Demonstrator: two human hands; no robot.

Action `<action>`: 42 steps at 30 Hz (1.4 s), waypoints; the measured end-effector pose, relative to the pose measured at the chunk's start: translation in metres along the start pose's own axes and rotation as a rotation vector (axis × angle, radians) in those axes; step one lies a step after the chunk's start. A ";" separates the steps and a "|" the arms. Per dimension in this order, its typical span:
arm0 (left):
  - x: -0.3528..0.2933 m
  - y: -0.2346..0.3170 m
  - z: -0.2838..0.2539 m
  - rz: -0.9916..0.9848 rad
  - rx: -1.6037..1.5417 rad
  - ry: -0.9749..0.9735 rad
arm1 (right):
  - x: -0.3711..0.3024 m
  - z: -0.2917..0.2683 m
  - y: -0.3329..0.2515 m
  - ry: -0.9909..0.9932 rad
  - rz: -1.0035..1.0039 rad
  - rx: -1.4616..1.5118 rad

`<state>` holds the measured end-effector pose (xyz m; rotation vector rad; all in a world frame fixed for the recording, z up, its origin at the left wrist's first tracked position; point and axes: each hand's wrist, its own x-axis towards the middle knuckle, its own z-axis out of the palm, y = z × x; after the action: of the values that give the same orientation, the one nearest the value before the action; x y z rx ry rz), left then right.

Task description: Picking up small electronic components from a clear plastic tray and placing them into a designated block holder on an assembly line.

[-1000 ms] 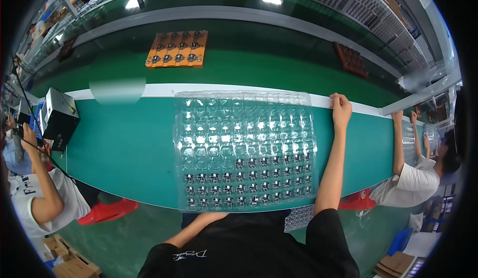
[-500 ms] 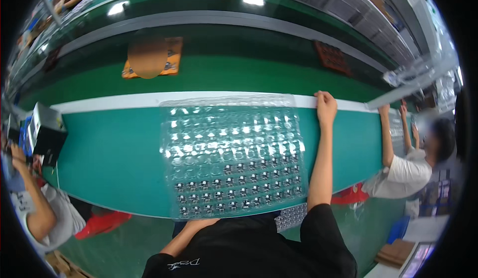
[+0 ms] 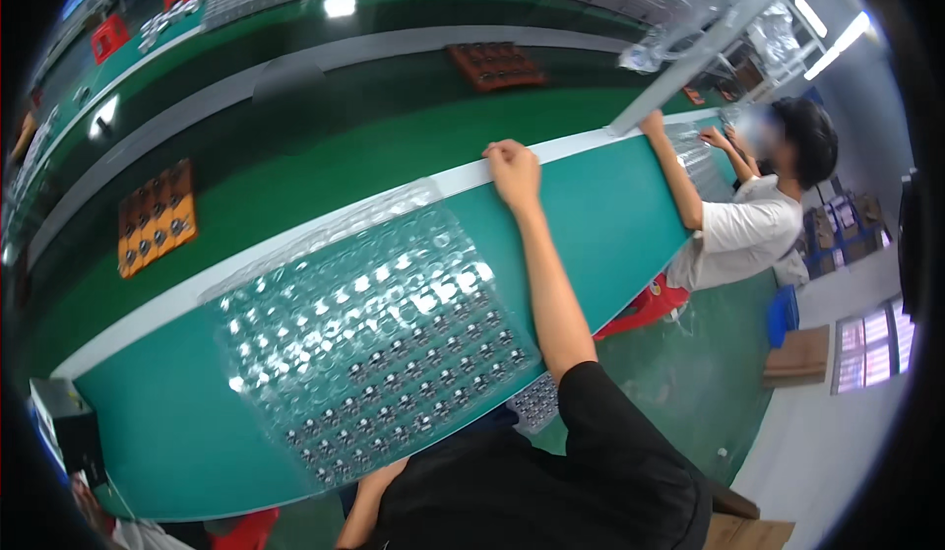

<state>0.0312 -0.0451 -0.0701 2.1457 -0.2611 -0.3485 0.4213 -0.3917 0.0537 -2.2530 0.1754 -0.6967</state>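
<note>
A clear plastic blister tray lies on the green worktable in front of me. Its near rows hold several small dark metal parts, while the far rows of pockets show none. My right hand rests on the white rail beyond the tray's right far corner. Its fingers are curled closed, and whatever they may hold is hidden. Low at the table's near edge, beside the tray's front corner, is my left hand. Its fingers are out of sight.
Past the white rail runs a green belt carrying an orange tray of parts and a darker orange tray. A black box stands at left. A co-worker sits at right near a grey post.
My view has swung right, so the table and blister tray appear tilted and further left. My right hand stays on the rail with fingers curled; the left remains low by the table edge.
</note>
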 end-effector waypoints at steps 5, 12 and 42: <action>-0.013 -0.019 0.000 -0.206 -0.043 -0.275 | -0.007 0.011 -0.006 -0.025 -0.001 -0.044; -0.020 -0.035 0.012 -0.309 -0.288 -0.095 | -0.004 0.002 -0.018 0.031 0.005 -0.002; 0.006 -0.023 0.027 -0.201 -0.345 -0.043 | -0.137 -0.163 -0.166 -0.778 -0.330 0.431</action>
<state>0.0284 -0.0552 -0.1047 1.8275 -0.0057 -0.5163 0.2050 -0.3328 0.2040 -1.9788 -0.6699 0.0324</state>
